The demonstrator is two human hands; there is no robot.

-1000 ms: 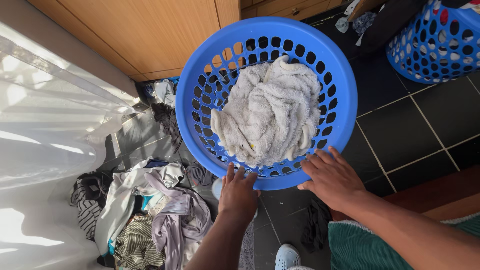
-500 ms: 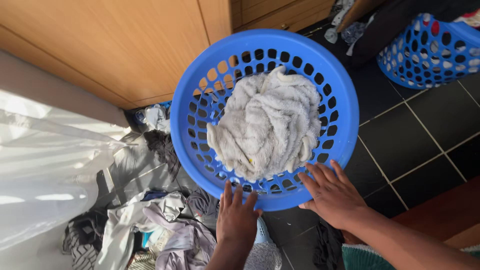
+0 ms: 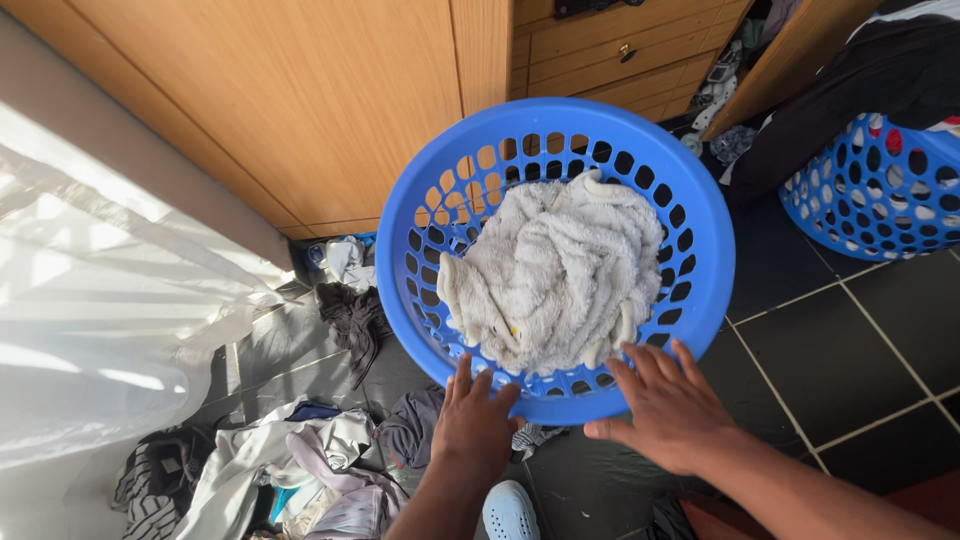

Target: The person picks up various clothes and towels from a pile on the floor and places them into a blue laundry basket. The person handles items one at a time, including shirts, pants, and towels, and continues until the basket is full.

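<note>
Head view: person looked down at floor.
Curtain (image 3: pixel 110 330): white, far left.
Clothes pile (image 3: pixel 300 470): on dark tiles, lower left.
Left hand (image 3: pixel 472 425): fingers spread flat on basket rim.
Basket (image 3: pixel 700 230): blue, raised, holding grey towel (image 3: pixel 555 270).
Right hand (image 3: pixel 665 410): spread wide on rim.
Second basket (image 3: pixel 880 190): far right.

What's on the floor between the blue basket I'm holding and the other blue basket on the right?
In the head view, only bare dark floor tiles separate the near blue basket from the far blue basket.
</note>
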